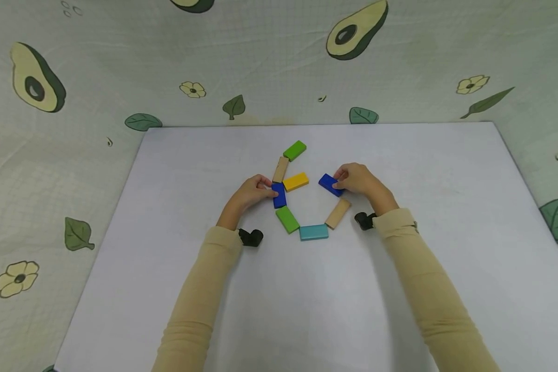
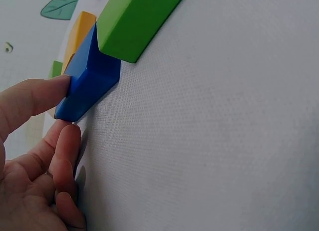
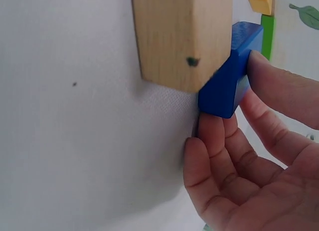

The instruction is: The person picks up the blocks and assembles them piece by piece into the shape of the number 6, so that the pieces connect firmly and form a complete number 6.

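Note:
My left hand (image 1: 251, 192) pinches the left blue block (image 1: 279, 200) at its outer edge, thumb on it and fingers beside it. My right hand (image 1: 358, 180) grips another blue block (image 1: 328, 183) by its right end; the right wrist view shows the thumb on one face and fingertips around the lower end. Below this block lies a plain wooden block (image 1: 338, 214), its near end close to a teal block (image 1: 313, 232). A green block (image 1: 287, 220) adjoins the left blue block's lower end. Against that block's upper end lie a yellow block (image 1: 296, 181) and a second plain wooden block (image 1: 281, 169).
Another green block (image 1: 295, 150) tops the curved line of blocks. They lie on a white tabletop (image 1: 167, 258), bordered behind and at the sides by cloth (image 1: 279, 62) printed with avocados and leaves. Black wrist-worn pieces (image 1: 252, 238) hang at both cuffs.

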The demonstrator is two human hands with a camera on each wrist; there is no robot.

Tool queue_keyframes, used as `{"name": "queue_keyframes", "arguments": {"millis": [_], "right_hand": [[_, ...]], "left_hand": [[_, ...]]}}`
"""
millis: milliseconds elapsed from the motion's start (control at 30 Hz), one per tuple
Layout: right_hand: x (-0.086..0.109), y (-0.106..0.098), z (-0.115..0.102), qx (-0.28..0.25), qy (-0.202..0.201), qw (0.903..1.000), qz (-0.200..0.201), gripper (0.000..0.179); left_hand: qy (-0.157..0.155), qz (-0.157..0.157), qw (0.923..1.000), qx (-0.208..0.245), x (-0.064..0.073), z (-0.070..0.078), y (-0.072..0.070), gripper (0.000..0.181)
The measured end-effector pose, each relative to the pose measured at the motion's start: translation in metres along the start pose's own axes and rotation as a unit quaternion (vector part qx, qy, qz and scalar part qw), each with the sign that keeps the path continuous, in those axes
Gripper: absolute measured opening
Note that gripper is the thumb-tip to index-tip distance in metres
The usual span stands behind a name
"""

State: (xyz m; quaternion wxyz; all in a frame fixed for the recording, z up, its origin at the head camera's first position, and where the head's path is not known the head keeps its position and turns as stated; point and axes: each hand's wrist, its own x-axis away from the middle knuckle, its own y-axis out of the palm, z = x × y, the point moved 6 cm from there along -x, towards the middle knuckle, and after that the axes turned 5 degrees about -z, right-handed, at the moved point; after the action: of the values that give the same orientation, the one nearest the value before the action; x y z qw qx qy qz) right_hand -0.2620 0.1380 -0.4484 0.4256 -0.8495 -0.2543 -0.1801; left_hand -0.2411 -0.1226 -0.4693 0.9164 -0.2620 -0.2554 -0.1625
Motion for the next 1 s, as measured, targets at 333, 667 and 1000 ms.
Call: {"name": "queue_keyframes", "arguments": {"millis": [333,667,1000], "right_hand": [[-0.006,0.005,-0.011,0.009,-0.018,0.9998,-0.010,0.033],[-0.008,0.009,-0.016,0.004,-0.016,0.9998,-0.015,0.035],[-0.008,0.008,-0.016,0.010,-0.025,0.9996,-0.006,0.035]], "left_hand": [[0.004,0.001,1.0000,0.001,-0.001,0.000,-0.001,0.036],[0.003,0.001,1.0000,-0.005,-0.001,-0.001,-0.001,0.036],[0.000,0.004,0.9999,-0.010,-0.002,-0.002,0.000,0.037]]}}
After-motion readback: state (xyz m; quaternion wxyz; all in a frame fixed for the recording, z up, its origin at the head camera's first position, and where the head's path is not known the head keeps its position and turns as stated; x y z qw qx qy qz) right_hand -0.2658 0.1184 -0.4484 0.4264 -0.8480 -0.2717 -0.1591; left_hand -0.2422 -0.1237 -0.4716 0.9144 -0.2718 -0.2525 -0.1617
